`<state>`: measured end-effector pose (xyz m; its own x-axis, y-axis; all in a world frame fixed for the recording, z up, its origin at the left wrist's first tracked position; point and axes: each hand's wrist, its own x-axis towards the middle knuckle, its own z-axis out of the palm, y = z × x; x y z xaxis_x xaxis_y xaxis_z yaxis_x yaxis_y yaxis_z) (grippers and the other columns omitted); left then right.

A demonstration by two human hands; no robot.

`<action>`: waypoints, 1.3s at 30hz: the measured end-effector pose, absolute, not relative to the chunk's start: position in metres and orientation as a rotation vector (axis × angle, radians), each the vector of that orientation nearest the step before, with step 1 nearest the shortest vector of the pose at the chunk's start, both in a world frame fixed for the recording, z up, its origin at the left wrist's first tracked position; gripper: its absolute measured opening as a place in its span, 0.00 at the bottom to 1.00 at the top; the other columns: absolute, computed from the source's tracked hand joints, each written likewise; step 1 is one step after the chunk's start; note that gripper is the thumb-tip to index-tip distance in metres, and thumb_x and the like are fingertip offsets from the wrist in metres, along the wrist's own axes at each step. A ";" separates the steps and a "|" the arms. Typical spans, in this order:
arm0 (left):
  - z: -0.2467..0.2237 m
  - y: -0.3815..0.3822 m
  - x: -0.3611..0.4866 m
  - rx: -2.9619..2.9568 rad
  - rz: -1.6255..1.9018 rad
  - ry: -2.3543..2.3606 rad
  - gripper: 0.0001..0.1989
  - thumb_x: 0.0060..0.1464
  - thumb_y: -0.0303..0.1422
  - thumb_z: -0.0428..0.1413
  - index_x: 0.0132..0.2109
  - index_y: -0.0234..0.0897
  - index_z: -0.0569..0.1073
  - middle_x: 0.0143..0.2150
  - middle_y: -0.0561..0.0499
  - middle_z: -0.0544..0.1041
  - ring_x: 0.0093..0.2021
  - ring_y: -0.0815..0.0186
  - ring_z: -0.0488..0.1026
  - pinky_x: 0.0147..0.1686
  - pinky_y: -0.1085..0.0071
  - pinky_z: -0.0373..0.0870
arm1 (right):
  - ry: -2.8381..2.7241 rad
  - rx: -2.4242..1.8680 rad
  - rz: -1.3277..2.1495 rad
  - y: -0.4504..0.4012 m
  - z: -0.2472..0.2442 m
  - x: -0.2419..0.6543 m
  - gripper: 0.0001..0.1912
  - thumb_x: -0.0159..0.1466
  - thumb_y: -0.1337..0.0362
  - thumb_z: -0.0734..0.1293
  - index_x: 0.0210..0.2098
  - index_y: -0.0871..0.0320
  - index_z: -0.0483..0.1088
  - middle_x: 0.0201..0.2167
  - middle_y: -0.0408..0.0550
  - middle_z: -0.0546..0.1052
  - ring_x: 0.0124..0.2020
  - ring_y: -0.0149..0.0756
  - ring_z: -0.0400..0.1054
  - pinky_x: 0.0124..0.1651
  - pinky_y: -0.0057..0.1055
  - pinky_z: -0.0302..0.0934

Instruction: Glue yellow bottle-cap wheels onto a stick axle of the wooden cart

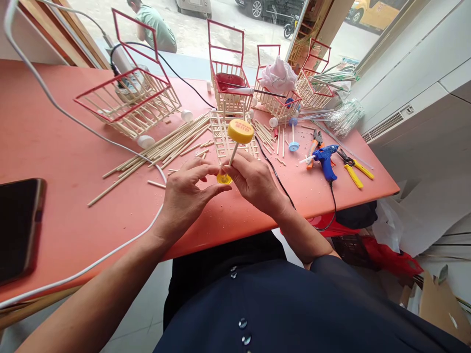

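"Where was the round yellow plastic cap?"
"Above the orange-pink surface, atop the thin pale rod your right hand pinched."
"And your left hand?"
"It grasped a second yellow plastic cap, lower down."

this looks like a small craft workshop beside a street: a black car stands outside at 12 o'clock, and little stick-built baskets line the counter from 10 to 2. a glue gun and yellow-handled pliers lie at 3, a bundle of wooden sticks at 10, with short offcuts scattered nearby.
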<state>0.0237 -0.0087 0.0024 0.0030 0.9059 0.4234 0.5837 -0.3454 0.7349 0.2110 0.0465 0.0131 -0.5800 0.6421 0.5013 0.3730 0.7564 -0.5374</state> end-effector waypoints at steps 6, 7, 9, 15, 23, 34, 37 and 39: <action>0.002 -0.008 0.023 1.935 1.276 1.521 0.08 0.61 0.40 0.68 0.44 0.44 0.83 0.42 0.51 0.81 0.38 0.65 0.75 0.39 0.69 0.75 | -2.258 -0.764 0.504 0.046 0.013 0.211 0.20 0.82 0.53 0.54 0.42 0.56 0.70 0.42 0.48 0.77 0.43 0.34 0.72 0.47 0.30 0.64; 0.002 -0.009 0.023 1.932 1.274 1.522 0.08 0.61 0.40 0.68 0.44 0.44 0.83 0.42 0.51 0.81 0.38 0.65 0.75 0.39 0.69 0.75 | -2.257 -0.764 0.500 0.046 0.013 0.211 0.20 0.82 0.53 0.54 0.42 0.56 0.70 0.42 0.48 0.77 0.43 0.34 0.72 0.46 0.30 0.64; 0.003 -0.009 0.024 1.927 1.275 1.525 0.08 0.61 0.41 0.67 0.44 0.44 0.83 0.42 0.51 0.81 0.39 0.65 0.75 0.40 0.69 0.76 | -2.253 -0.762 0.485 0.047 0.012 0.211 0.21 0.82 0.52 0.53 0.42 0.56 0.70 0.42 0.48 0.77 0.42 0.34 0.72 0.46 0.30 0.64; 0.003 -0.009 0.024 1.909 1.269 1.539 0.09 0.60 0.41 0.67 0.45 0.44 0.84 0.43 0.51 0.82 0.39 0.65 0.76 0.40 0.68 0.77 | -2.266 -0.775 0.480 0.047 0.012 0.212 0.20 0.81 0.52 0.55 0.41 0.55 0.70 0.42 0.48 0.75 0.43 0.34 0.71 0.48 0.31 0.65; 0.002 -0.009 0.024 1.928 1.301 1.507 0.09 0.61 0.41 0.67 0.45 0.44 0.84 0.42 0.51 0.81 0.38 0.65 0.76 0.40 0.69 0.76 | -2.235 -0.757 0.465 0.048 0.011 0.211 0.21 0.81 0.50 0.56 0.40 0.56 0.71 0.41 0.48 0.75 0.42 0.34 0.70 0.46 0.30 0.64; 0.002 -0.009 0.025 1.902 1.286 1.526 0.09 0.59 0.40 0.68 0.45 0.45 0.84 0.42 0.51 0.82 0.37 0.66 0.75 0.41 0.68 0.77 | -2.222 -0.771 0.477 0.047 0.010 0.211 0.21 0.81 0.50 0.57 0.38 0.55 0.71 0.40 0.47 0.75 0.42 0.33 0.70 0.46 0.30 0.64; 0.002 -0.009 0.025 1.899 1.277 1.528 0.08 0.60 0.40 0.67 0.45 0.45 0.84 0.42 0.51 0.82 0.37 0.66 0.75 0.42 0.68 0.76 | -2.218 -0.771 0.455 0.047 0.009 0.211 0.21 0.81 0.51 0.56 0.38 0.55 0.71 0.40 0.47 0.75 0.41 0.33 0.70 0.45 0.30 0.64; 0.002 -0.009 0.025 1.900 1.273 1.527 0.08 0.60 0.40 0.67 0.45 0.45 0.84 0.42 0.51 0.82 0.37 0.66 0.74 0.42 0.68 0.76 | -2.215 -0.761 0.443 0.047 0.008 0.210 0.21 0.81 0.51 0.57 0.38 0.55 0.71 0.39 0.47 0.75 0.41 0.33 0.69 0.45 0.30 0.63</action>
<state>0.0250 -0.0094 0.0024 -0.0054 0.9151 0.4033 0.5617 -0.3309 0.7583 0.2103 0.0471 0.0078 -0.5501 0.6402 0.5363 0.3845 0.7642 -0.5179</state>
